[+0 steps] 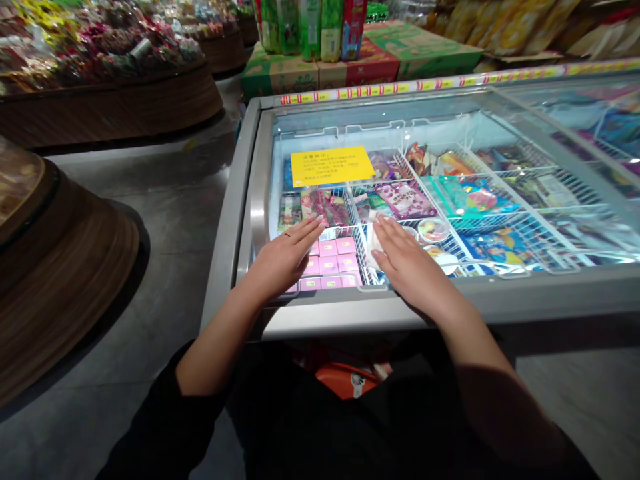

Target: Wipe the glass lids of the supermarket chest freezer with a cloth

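My left hand lies flat, its fingers stretched out over the glass lid of a chest freezer. A thin dark ring shows on one finger. A folded white cloth sits under my right hand, pressed to the glass between fingers and thumb. Below the glass near my left hand are several pink boxes. Round tubs and a purple packet lie in wire baskets near my right hand. A yellow paper notice with printed text lies beyond both hands.
Price labels run along the freezer's far edge. Behind it, green bottles stand on colourful cartons. Round wooden stands rise from the grey floor on the left, one heaped with wrapped sweets. An orange item is below the front edge.
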Demonstrator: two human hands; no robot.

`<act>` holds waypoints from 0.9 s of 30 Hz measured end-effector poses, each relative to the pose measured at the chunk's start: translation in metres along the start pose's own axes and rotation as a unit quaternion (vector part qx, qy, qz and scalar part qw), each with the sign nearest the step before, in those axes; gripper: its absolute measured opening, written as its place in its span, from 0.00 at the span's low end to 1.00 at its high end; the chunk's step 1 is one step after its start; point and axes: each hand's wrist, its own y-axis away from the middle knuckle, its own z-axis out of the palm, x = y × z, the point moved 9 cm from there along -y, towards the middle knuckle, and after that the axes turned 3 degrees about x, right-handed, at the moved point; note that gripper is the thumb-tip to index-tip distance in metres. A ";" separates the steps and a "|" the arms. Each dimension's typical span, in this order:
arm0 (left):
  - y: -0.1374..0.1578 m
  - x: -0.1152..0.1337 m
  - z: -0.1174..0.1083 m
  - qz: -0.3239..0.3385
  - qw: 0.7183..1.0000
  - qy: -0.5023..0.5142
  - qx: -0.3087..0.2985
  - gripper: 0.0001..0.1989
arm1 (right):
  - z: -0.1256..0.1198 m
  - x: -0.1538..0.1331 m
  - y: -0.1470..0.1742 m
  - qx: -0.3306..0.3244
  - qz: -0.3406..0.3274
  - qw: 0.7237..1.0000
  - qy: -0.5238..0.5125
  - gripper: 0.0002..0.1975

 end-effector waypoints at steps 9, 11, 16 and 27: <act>-0.001 -0.001 -0.001 -0.014 1.000 -0.003 -0.012 0.34 | 0.002 -0.023 0.019 -0.024 -0.030 0.999 -0.008 0.31; -0.001 -0.001 -0.002 -0.016 1.000 -0.005 -0.006 0.34 | -0.001 -0.012 0.021 -0.020 -0.023 1.000 -0.005 0.31; -0.004 -0.003 0.000 -0.022 1.000 -0.018 0.004 0.32 | -0.002 -0.001 -0.005 0.007 0.016 1.000 0.005 0.33; -0.008 0.011 0.007 -0.020 0.998 -0.022 -0.058 0.32 | -0.004 0.007 0.018 -0.023 -0.001 0.999 -0.029 0.32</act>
